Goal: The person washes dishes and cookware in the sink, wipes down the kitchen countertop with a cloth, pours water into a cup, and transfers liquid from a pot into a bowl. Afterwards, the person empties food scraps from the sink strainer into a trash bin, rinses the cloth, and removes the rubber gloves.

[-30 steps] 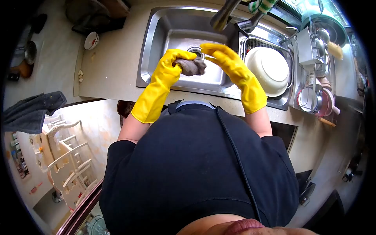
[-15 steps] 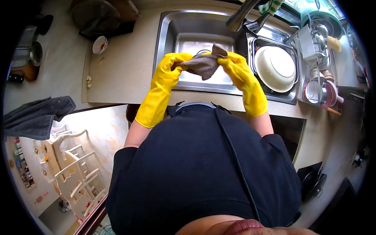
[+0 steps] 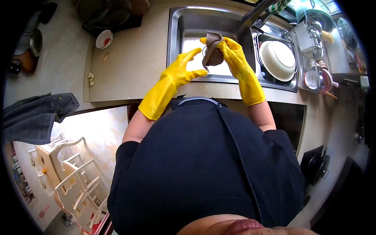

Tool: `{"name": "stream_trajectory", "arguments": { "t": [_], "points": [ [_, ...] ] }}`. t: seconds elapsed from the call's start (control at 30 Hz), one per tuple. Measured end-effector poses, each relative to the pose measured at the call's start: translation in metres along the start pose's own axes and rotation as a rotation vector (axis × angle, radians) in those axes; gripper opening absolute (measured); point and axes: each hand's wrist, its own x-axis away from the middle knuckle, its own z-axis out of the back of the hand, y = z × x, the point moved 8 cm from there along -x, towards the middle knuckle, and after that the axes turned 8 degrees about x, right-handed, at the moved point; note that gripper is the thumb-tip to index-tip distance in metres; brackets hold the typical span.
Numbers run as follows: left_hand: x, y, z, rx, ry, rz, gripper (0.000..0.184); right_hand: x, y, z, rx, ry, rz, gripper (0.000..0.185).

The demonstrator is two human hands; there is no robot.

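Observation:
Both my hands wear long yellow rubber gloves. A crumpled grey-brown cloth (image 3: 214, 53) hangs over the stainless steel sink (image 3: 184, 19), gripped by my right hand (image 3: 230, 47) at its upper right side. My left hand (image 3: 181, 69) is apart from the cloth, to its left, above the sink's near left edge. Its thumb and fingers are spread with nothing between them. Part of the sink bottom and the drain is hidden behind the cloth and gloves.
A cream bowl (image 3: 277, 62) lies upside down in the drainer to the right, beside a utensil rack (image 3: 313, 43). The faucet (image 3: 254, 17) reaches over the sink. On the left counter are a small white bowl (image 3: 104, 39) and garlic cloves (image 3: 91, 79). A dark towel (image 3: 39, 115) hangs farther left.
My left hand has let go of the cloth and opened, moving down from it. The cloth, stretched between both hands before, now hangs bunched from my right hand. The view has shifted slightly.

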Motion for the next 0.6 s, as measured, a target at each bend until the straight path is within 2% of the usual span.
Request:
{"name": "stream_trajectory", "arguments": {
  "t": [0.03,0.07,0.1,0.13,0.17,0.2,0.23,0.27,0.33,0.4,0.43,0.47,0.53,0.6],
  "points": [
    [-0.005,0.013,-0.006,-0.173,-0.026,0.041,0.094,-0.002,0.005,-0.009,0.005,0.060,-0.011,0.034],
    [0.003,0.052,-0.003,-0.081,-0.053,0.060,0.080,-0.002,0.009,-0.013,0.010,0.129,-0.019,0.031],
    [-0.005,0.041,-0.005,-0.058,0.016,0.016,0.062,0.002,0.005,-0.016,0.173,0.203,-0.048,0.026],
    [-0.016,0.024,-0.010,-0.034,0.084,-0.027,0.044,0.003,-0.004,-0.027,0.160,0.180,-0.008,0.023],
    [-0.019,0.019,-0.004,0.075,0.131,-0.185,0.028,0.003,-0.013,-0.030,0.184,0.192,0.008,0.023],
    [-0.041,-0.019,-0.011,0.376,0.016,-0.192,0.029,0.006,-0.017,-0.025,0.209,0.215,0.017,0.022],
    [-0.033,-0.002,0.004,0.274,0.024,-0.142,0.030,-0.004,0.012,0.001,0.323,0.248,0.064,0.025],
    [-0.026,0.016,0.021,0.171,0.033,-0.096,0.032,0.002,-0.006,0.002,0.342,0.264,0.091,0.026],
    [-0.040,-0.010,0.032,-0.248,0.013,-0.233,0.030,0.013,0.000,0.014,0.256,0.313,0.040,0.025],
    [-0.041,-0.027,0.016,0.099,-0.230,0.062,0.031,0.025,-0.005,0.010,0.148,0.337,0.036,0.026],
    [-0.035,-0.022,0.008,0.072,-0.327,0.147,0.033,0.033,0.000,0.011,0.095,0.332,-0.006,0.026],
    [-0.039,-0.041,0.003,0.051,-0.366,0.158,0.033,0.039,-0.003,0.008,0.041,0.327,-0.048,0.026],
    [-0.040,-0.055,0.014,0.148,-0.343,0.379,0.032,0.044,0.014,0.016,-0.088,0.354,-0.015,0.017],
    [-0.054,-0.022,0.021,0.203,-0.273,0.144,0.031,0.048,0.029,0.039,0.129,0.490,0.042,0.015]
  ]
}}
